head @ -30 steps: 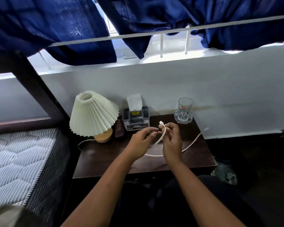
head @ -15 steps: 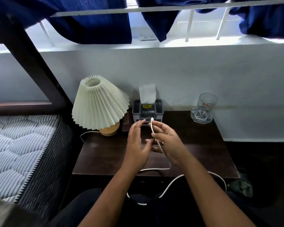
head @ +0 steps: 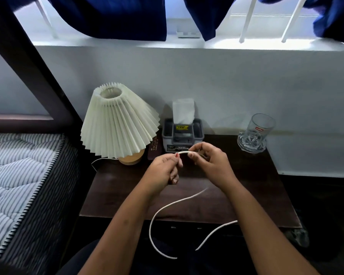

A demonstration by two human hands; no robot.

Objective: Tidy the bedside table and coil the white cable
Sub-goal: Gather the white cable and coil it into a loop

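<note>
Wall: a pale painted wall (head: pixel 207 86) runs behind everything, with a bright window ledge above it, white bars and dark blue curtains (head: pixel 111 14) hanging over the ledge.
Bed: a striped grey-and-white quilted mattress (head: pixel 18 175) lies at the left, under a dark slanted bed-frame post (head: pixel 28 62).
Surface: a dark brown wooden bedside table (head: pixel 256 195) stands against the wall, just beside the mattress.
Lamp: a cream pleated-shade lamp on a round wooden base (head: pixel 117 124) sits at the table's back left corner.
Tissue holder: a grey plastic tissue box with a white tissue sticking up (head: pixel 182 130) stands just beside the lamp, at the back.
Glass: a clear drinking glass with a small red label (head: pixel 254 133) stands at the back right corner.
Cable: a thin white cable (head: pixel 161 207) is held above the middle of the table; its slack drops in a loose loop past the front edge towards the lap.
Left hand (head: pixel 163 171): curled closed, thumb and forefinger pinching the cable.
Right hand (head: pixel 211 159): fingers closed on the cable's end, close to the left hand.
</note>
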